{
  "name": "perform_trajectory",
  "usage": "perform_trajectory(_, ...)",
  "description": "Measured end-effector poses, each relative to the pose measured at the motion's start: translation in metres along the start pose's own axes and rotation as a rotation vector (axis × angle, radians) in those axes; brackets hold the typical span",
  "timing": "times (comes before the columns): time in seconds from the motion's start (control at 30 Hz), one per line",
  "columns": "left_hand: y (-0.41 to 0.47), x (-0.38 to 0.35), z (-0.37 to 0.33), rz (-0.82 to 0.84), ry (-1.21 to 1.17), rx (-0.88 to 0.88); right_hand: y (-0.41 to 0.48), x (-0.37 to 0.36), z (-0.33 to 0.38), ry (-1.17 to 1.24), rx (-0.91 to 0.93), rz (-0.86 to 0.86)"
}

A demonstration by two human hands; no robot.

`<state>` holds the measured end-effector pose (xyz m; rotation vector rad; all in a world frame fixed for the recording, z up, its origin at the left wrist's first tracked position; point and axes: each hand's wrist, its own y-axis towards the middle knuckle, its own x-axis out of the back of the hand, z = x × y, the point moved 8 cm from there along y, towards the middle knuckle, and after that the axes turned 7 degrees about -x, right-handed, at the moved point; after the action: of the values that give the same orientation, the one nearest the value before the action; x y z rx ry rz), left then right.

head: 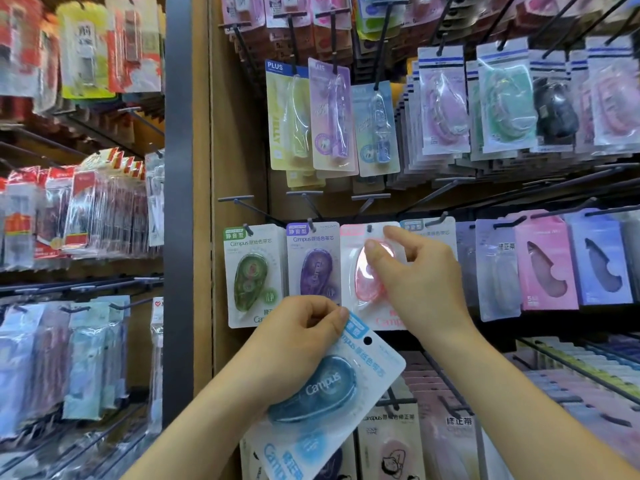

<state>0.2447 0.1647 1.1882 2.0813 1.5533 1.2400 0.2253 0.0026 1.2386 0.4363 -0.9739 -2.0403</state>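
My left hand grips a blue tape pack, tilted, near me and below the hanging row. My right hand pinches the pink pack on its hook, just right of the purple pack.

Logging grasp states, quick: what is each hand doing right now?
Left hand: closed, holding the blue Campus pack.
Right hand: fingers pinching the pink pack on its hook.
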Motion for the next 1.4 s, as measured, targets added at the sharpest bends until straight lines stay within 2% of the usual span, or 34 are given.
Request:
perform_trajectory(0.17,0.005,-0.003,0.006,-0.004,0.192,-0.014,0.003,-0.008,-0.002,-0.198,0.051,0.033)
perform_trajectory(0.3,0.007,0.000,0.011,-0.052,0.387,-0.059,0.001,-0.017,-0.013,-0.414,-0.001,0.176)
perform_trajectory(0.43,0.007,0.013,0.009,-0.149,0.415,-0.102,0.002,-0.017,-0.012,-0.774,0.118,0.088)
perform_trajectory(0.53,0.012,0.025,0.003,-0.249,0.395,-0.160,0.001,-0.023,-0.004,-0.913,0.193,0.051)
perform_trajectory(0.6,0.018,0.029,0.002,-0.248,0.378,-0.165,0.002,-0.029,-0.002,-0.974,0.216,0.055)
perform_trajectory(1.07,0.070,0.041,0.014,-0.166,0.522,0.033,0.026,-0.047,-0.014,-1.067,0.210,0.110)
perform_trajectory(1.23,0.077,0.039,0.015,-0.172,0.639,0.032,0.026,-0.049,-0.017,-1.092,0.207,0.127)
perform_trajectory(1.4,0.067,0.042,0.017,-0.224,0.543,0.002,0.018,-0.037,-0.022,-1.004,0.185,0.188)
